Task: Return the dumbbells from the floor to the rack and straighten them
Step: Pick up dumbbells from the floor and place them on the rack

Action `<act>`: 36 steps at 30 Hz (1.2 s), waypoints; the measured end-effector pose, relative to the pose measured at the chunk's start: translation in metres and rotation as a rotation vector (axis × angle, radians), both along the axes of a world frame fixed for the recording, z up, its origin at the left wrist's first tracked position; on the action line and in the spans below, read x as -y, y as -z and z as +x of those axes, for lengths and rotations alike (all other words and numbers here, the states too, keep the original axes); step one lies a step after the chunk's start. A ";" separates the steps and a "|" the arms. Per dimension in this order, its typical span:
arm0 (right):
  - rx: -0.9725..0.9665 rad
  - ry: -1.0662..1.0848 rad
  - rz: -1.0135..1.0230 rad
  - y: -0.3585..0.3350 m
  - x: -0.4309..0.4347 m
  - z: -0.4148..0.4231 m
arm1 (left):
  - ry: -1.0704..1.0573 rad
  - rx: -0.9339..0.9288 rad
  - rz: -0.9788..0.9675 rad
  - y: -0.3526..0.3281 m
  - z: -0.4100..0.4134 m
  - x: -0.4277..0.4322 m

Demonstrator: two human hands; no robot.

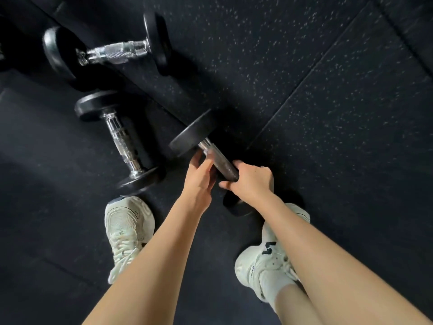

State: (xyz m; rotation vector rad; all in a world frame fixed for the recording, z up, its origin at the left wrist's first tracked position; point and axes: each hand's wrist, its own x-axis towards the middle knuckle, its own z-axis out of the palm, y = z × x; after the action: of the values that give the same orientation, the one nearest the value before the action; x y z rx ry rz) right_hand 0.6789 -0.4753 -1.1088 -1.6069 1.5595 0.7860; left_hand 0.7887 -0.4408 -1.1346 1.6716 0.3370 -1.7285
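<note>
Nearest dumbbell on floor between shoes. Right hand grip wrapped round handle; left hand grip curling beside far head. Two more dumbbells left. Rack unseen. Centre both hands, lift level, legs driving.

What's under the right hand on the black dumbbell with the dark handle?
The right hand covers the near end of the dark knurled handle; below it, part of the black end weight shows. The rest is hidden.
</note>
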 end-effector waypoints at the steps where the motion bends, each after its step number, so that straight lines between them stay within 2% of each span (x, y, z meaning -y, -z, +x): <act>1: 0.001 -0.005 0.006 -0.001 0.000 0.000 | -0.037 -0.009 -0.019 0.001 -0.001 0.003; 4: -0.027 -0.003 0.008 -0.001 -0.001 0.002 | -0.106 -0.012 -0.024 0.001 -0.007 0.011; 7: -0.032 0.084 0.019 -0.002 -0.001 0.005 | -0.134 0.047 0.072 -0.004 -0.010 0.018; 11: -0.068 0.015 0.061 -0.011 -0.007 0.008 | -0.118 0.087 0.149 -0.018 -0.011 0.017; 15: -0.112 -0.043 0.122 -0.047 -0.022 0.008 | -0.087 0.129 0.225 -0.054 -0.014 0.002; 18: -0.092 0.020 0.181 -0.098 -0.031 0.001 | -0.076 0.138 0.256 -0.098 -0.019 -0.012; 26: -0.005 0.101 0.187 -0.285 -0.047 -0.026 | -0.002 0.176 0.262 -0.283 -0.042 -0.016; 36: 0.112 0.308 -0.015 -0.561 -0.020 -0.087 | 0.126 0.225 0.043 -0.572 -0.096 0.033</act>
State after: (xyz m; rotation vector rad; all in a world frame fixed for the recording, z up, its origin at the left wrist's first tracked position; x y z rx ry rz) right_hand 0.5916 -0.4554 -0.5474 -1.3516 1.6817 0.5099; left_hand 0.6931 -0.4738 -0.5626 1.9333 0.1685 -1.6095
